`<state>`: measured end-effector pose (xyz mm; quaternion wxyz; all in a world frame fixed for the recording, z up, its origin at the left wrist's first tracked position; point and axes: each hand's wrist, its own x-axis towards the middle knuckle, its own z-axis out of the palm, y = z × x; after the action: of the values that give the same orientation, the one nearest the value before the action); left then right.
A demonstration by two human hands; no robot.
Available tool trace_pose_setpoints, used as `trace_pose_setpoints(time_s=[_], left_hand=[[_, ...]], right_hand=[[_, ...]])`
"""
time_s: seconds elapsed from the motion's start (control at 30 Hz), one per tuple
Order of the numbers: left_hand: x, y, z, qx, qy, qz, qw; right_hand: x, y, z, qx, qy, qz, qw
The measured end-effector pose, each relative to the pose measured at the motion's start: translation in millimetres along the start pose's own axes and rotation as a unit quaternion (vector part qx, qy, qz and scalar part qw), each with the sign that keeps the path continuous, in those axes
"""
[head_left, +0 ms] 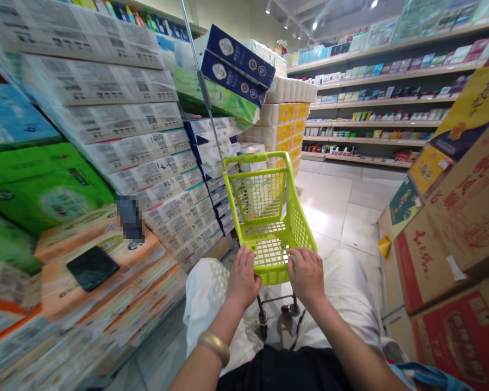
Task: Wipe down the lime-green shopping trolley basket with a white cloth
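Note:
A small lime-green shopping cart (301, 217) with a latticed plastic basket stands between my knees. No goods show in its basket. On the left corner of its near end, my left hand (244, 274) is closed over the rim. My right hand (307, 271) grips the right corner in the same way, its fingers curled inward over the edge. The cart's handle (256, 157) is at the far end, away from both hands. A thin metal pole (204, 89) rises from beside the handle's left end.
Stacked tissue packs (126, 108) form a wall on the left. A dark tablet-like device (93, 268) lies on orange packs (146, 260). Cardboard cartons (452, 228) line the right side. Shelves of small boxed goods (375, 100) stand beyond the tiled floor (330, 203).

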<state>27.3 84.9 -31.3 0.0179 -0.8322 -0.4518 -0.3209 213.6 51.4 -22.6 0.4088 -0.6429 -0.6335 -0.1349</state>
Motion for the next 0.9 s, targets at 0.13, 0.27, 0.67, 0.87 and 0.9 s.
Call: trace_pose_setpoints(time_s=[0.13, 0.27, 0.67, 0.87, 0.9], left_hand=[[-0.1, -0.7, 3.8, 0.002, 0.013, 0.003, 1.000], [-0.8, -3.7, 2.7, 0.006, 0.016, 0.012, 1.000], [-0.2, 1.6, -0.1, -0.010, -0.007, -0.001, 1.000], [-2.7, -2.3, 3.2, -0.005, 0.012, 0.004, 1.000], [-2.8, -3.1, 3.0, -0.004, 0.012, 0.008, 1.000]], right_hand=[[-3.4, -35.8, 14.0, 0.053, -0.049, -0.063, 0.995], [-5.1, -63.0, 24.3, 0.061, -0.062, -0.109, 0.990], [-9.2, -16.5, -0.7, 0.025, -0.043, -0.059, 0.997], [-11.0, -52.0, 16.4, 0.071, -0.041, -0.107, 0.991], [-11.5, -55.8, 18.3, 0.077, -0.047, -0.114, 0.989]])
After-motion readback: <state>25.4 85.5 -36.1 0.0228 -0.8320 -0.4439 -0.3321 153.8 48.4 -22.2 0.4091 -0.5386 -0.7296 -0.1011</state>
